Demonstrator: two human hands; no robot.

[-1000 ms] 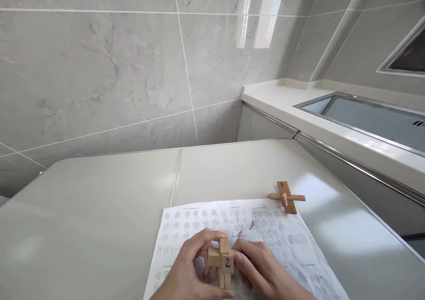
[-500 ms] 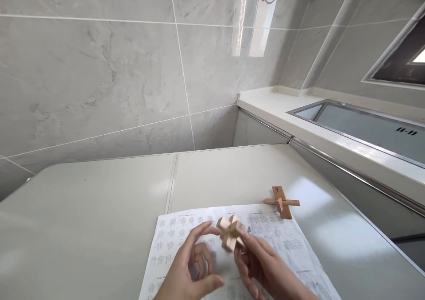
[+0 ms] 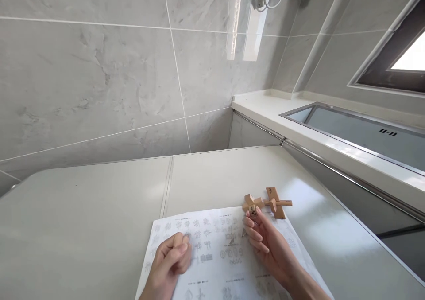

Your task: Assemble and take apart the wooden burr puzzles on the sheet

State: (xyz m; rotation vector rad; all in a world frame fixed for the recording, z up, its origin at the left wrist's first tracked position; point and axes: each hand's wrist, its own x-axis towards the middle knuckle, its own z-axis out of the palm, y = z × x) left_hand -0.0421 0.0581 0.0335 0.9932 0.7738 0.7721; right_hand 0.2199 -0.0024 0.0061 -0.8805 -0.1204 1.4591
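A wooden burr puzzle (image 3: 257, 202), an assembled knot of interlocking light-brown bars, is at the back edge of a printed sheet (image 3: 217, 271). My right hand (image 3: 269, 242) holds its near end with thumb and fingertips, the palm turned partly up. A dark mark shows on the block end facing me. Just to the right lies a second wooden puzzle (image 3: 279, 211), a flat cross with a marked plank and a crossbar, very close to the first. My left hand (image 3: 172, 258) is closed in a fist above the left part of the sheet, with nothing visible in it.
The sheet, printed with rows of small puzzle drawings, lies on a white table (image 3: 99, 229) with a seam across it. Beyond stands a grey tiled wall (image 3: 126, 78). To the right runs a white counter (image 3: 259, 109) with an inset sink (image 3: 352, 122).
My right hand has carried the burr puzzle away from me and rightward, beside the cross-shaped puzzle. My left hand has gone from open to a fist and moved left. The view has shifted slightly.
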